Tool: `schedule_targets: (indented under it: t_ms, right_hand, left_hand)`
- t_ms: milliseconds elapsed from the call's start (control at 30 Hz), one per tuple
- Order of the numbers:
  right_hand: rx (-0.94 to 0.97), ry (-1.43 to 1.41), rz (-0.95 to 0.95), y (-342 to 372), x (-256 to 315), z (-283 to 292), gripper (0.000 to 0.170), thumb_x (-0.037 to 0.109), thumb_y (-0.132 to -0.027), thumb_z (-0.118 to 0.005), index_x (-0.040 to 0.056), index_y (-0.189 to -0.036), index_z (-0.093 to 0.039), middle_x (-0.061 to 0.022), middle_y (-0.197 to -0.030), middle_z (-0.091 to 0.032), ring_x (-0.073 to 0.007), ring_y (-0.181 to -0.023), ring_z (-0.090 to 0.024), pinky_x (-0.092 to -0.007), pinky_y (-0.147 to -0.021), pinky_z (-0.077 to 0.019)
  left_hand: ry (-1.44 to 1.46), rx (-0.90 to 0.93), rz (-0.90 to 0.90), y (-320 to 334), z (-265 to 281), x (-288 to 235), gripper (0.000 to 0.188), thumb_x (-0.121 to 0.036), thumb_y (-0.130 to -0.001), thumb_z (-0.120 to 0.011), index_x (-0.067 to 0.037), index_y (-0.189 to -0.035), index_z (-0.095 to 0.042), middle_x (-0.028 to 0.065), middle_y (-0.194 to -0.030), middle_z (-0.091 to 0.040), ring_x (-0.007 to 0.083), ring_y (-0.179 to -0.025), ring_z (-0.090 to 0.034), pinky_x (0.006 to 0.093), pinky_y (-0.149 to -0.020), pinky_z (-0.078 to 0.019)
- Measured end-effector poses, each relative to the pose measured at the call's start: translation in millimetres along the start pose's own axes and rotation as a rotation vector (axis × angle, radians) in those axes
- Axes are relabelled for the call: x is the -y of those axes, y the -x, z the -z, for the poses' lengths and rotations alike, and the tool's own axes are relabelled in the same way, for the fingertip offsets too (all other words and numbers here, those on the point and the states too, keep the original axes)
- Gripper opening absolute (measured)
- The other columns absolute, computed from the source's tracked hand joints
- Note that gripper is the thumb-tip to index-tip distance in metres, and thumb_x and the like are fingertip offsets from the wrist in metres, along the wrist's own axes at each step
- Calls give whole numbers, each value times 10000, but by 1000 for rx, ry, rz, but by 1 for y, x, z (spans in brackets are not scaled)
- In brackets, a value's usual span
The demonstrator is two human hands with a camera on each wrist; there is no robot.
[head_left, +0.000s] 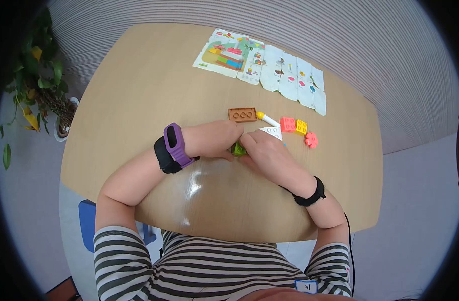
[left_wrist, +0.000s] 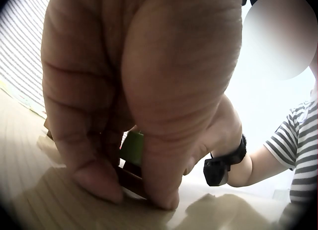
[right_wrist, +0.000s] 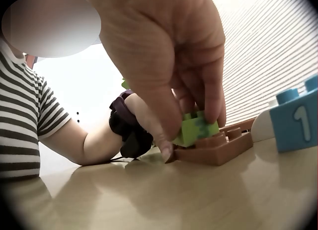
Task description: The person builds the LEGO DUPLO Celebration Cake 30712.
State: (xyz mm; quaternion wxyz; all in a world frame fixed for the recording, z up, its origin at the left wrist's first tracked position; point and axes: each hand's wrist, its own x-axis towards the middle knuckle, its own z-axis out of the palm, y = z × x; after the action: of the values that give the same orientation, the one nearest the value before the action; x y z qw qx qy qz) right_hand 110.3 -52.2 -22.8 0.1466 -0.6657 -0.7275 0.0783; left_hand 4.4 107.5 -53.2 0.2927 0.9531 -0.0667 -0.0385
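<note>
In the right wrist view, the right hand (right_wrist: 169, 56) pinches a green brick marked 3 (right_wrist: 197, 130) at a brown brick (right_wrist: 218, 153), over its studs; the green brick looks slightly tilted. The left hand (left_wrist: 134, 96) grips the brown brick (left_wrist: 133, 182) between thumb and fingers, low on the table, in the left wrist view. From the head, the left hand (head_left: 214, 139) and right hand (head_left: 272, 156) meet around the green brick (head_left: 239, 149), and the brown brick beneath is hidden. A blue brick marked 1 (right_wrist: 298, 118) stands beside them in the right wrist view.
Beyond the hands lie another brown brick (head_left: 242, 115), a white and yellow candle piece (head_left: 269, 120), a white piece (head_left: 272, 132), a coral brick (head_left: 287, 125), a yellow brick (head_left: 301, 127) and a coral flower (head_left: 311, 140). Creased instruction sheets (head_left: 269, 66) lie at the far side.
</note>
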Motion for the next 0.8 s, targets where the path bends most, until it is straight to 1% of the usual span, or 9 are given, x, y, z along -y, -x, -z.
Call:
schedule_targets:
  t_ms: [100, 300, 400, 433, 500, 533, 600, 700, 800]
  right_hand:
    - [-7, 18, 7, 0, 1, -2, 240, 61, -711, -667, 2, -859, -487, -156, -822, -572, -299, -815, -568, -393, -675, -479]
    - [46, 185, -60, -6, 1, -17, 182, 89, -750, -632, -3, -856, -515, -142, -809, -590, -281, -812, -581, -395, -664, -492]
    - [32, 43, -172, -2, 3, -11, 261, 102, -737, -687, 32, -923, -517, -138, -835, -587, -301, -851, -575, -384, -718, -474]
    - [38, 3, -183, -1, 3, -4, 265, 97, -738, -689, 34, -940, -530, -137, -844, -596, -303, -849, -582, -385, -718, -475]
    - [56, -76, -201, 6, -2, 22, 278, 87, -738, -694, 38, -975, -556, -134, -861, -616, -306, -844, -595, -387, -718, -478]
    - [13, -43, -208, 13, -4, 33, 283, 80, -733, -699, 42, -980, -567, -132, -872, -623, -306, -840, -599, -390, -718, -479]
    - [-74, 26, -221, 26, -11, 53, 295, 65, -723, -711, 51, -991, -589, -127, -893, -637, -306, -832, -609, -397, -720, -482]
    - [86, 101, -341, 39, -28, 59, 236, 45, -710, -708, 23, -920, -601, -147, -828, -636, -310, -808, -614, -418, -683, -485]
    - [56, 89, -242, 49, -31, 53, 253, 30, -698, -705, 30, -931, -605, -142, -806, -626, -305, -788, -614, -415, -663, -487]
  left_hand:
    - [-5, 4, 11, 1, 0, -1, 402, -160, -685, -780, 20, -890, -485, 188, -894, -577, 367, -879, -572, 417, -756, -459]
    - [26, 61, 39, -1, 3, -1, 412, -222, -721, -762, 23, -927, -502, 181, -909, -579, 358, -886, -569, 414, -767, -456]
    - [18, 22, 12, -1, -2, 0, 428, -256, -736, -753, 24, -945, -507, 183, -905, -575, 358, -885, -567, 408, -781, -456]
    - [14, 1, -7, -1, -4, 0, 434, -267, -740, -751, 24, -951, -508, 185, -901, -574, 358, -884, -566, 405, -786, -455]
    - [-30, 53, 51, 0, 2, -5, 458, -277, -739, -751, 18, -983, -500, 187, -923, -566, 356, -893, -564, 407, -793, -455]
    - [-45, 80, 81, 1, 3, -9, 470, -282, -739, -751, 14, -998, -496, 188, -934, -563, 355, -898, -562, 407, -797, -455]
    - [-60, 66, 71, 4, 5, -14, 483, -288, -746, -744, 7, -1022, -480, 187, -959, -549, 349, -913, -558, 408, -796, -457]
    - [-119, 39, 55, 4, 5, -23, 474, -287, -767, -720, 3, -1039, -461, 181, -985, -531, 339, -930, -551, 406, -793, -462]
    - [-151, 21, 40, 2, -3, -24, 438, -275, -792, -690, 5, -1033, -455, 174, -982, -519, 334, -931, -548, 398, -795, -464]
